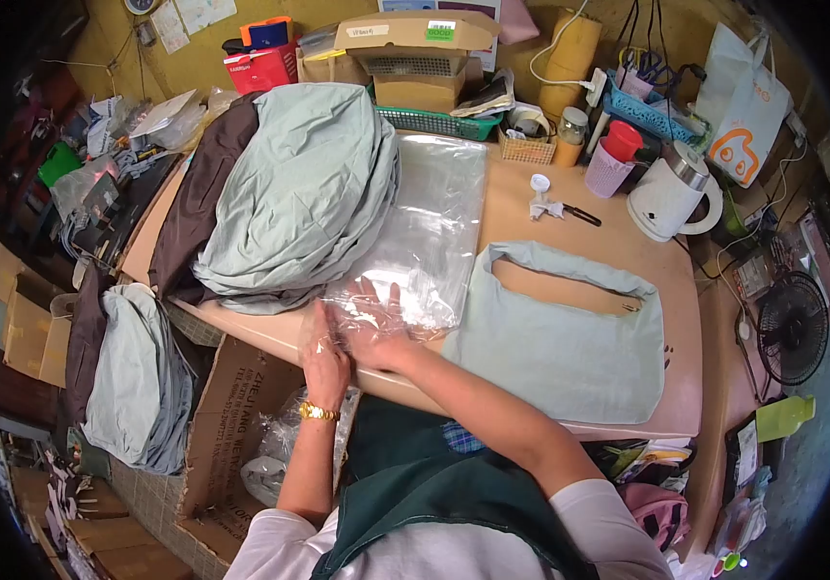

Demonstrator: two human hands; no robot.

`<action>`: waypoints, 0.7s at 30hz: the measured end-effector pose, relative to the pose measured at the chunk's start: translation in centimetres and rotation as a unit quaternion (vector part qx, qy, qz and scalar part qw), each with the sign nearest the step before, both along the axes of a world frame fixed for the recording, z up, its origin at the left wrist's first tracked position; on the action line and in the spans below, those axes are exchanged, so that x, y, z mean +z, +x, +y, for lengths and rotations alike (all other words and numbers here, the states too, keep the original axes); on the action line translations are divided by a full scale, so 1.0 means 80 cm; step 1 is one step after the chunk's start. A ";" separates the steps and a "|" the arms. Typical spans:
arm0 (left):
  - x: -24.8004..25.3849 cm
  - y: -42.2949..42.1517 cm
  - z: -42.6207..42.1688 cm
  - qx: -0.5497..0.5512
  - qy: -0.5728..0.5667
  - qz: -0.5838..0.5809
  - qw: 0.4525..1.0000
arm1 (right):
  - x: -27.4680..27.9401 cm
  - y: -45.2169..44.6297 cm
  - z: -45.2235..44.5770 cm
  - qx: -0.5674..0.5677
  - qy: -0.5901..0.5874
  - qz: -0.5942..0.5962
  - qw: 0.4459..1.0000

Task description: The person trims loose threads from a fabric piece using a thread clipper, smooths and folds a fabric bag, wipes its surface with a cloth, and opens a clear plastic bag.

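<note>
Clear plastic bags (442, 208) lie stacked on the table, their near end beneath my hands. My right hand (376, 324) is inside or under the top layer of film, fingers spread. Beside it on the left, my left hand (323, 338) touches the film's edge, its fingers close together; whether they pinch the film is hard to see. A pale green cloth bag (550, 343) with a wide handle loop lies flat right of the plastic. Left of it is a big pile of pale green fabric (304, 193), with dark brown fabric (212, 193) along its side.
A white kettle (661, 198), a pink cup (608, 169) and small scissors (581, 215) are at the back right. Boxes (420, 58) and a green basket (444, 124) line the wall. An open carton (227, 435) stands below the table's front edge; a black fan (792, 327) is far right.
</note>
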State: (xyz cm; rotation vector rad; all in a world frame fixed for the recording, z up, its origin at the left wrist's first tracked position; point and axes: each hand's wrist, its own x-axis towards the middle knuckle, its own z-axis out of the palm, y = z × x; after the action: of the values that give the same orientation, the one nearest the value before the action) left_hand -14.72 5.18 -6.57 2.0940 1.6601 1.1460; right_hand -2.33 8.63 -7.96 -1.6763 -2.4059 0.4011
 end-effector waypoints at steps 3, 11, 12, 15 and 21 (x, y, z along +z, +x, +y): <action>0.015 -0.005 -0.031 -0.017 -0.063 0.025 0.998 | 0.063 0.013 -0.007 0.014 -0.050 -0.037 0.998; 0.025 -0.051 -0.056 0.027 -0.012 0.076 0.997 | 0.093 0.014 -0.023 0.020 -0.112 -0.003 0.994; 0.039 -0.053 -0.065 0.028 -0.013 0.077 0.997 | 0.083 0.013 -0.013 0.008 -0.110 -0.013 0.994; 0.102 -0.062 -0.102 -0.009 -0.076 -0.032 0.997 | 0.072 0.017 0.008 0.011 -0.167 -0.016 0.986; 0.214 -0.187 -0.207 0.045 0.063 -0.408 0.910 | 0.070 0.014 0.036 0.010 -0.224 0.015 0.974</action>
State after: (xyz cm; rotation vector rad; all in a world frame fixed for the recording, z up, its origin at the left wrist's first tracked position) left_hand -29.68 -11.36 10.58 1.2708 1.2781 1.8513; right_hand -1.25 11.54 -2.38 -1.7905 -2.4383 1.0294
